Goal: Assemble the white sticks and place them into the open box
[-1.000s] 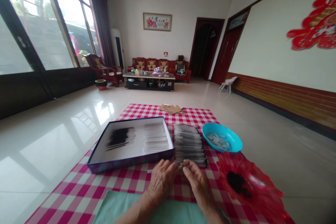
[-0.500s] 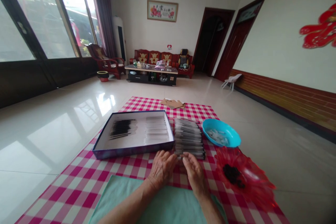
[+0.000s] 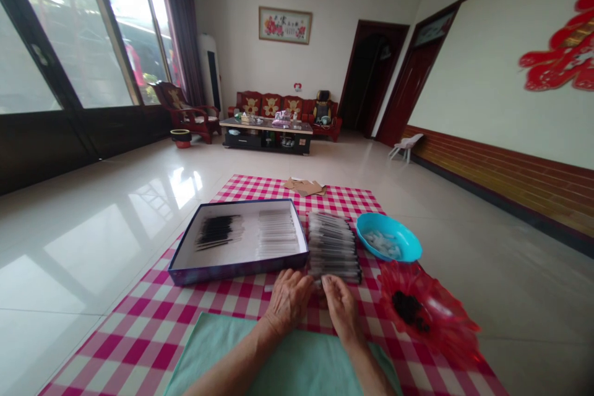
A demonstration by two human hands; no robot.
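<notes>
The translucent red petal-edged bowl [image 3: 448,312] looked like glossy plastic, the round blue bowl [image 3: 407,241] smooth plastic, the rectangular mint-green cloth [image 3: 304,365] matt.

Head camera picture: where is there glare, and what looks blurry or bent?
In the head view, the windows look washed out and the floor shines with glare; the head view also shows the pen-like sticks and fingers slightly soft; in that head view, the red door leans, probably lens distortion.
</notes>
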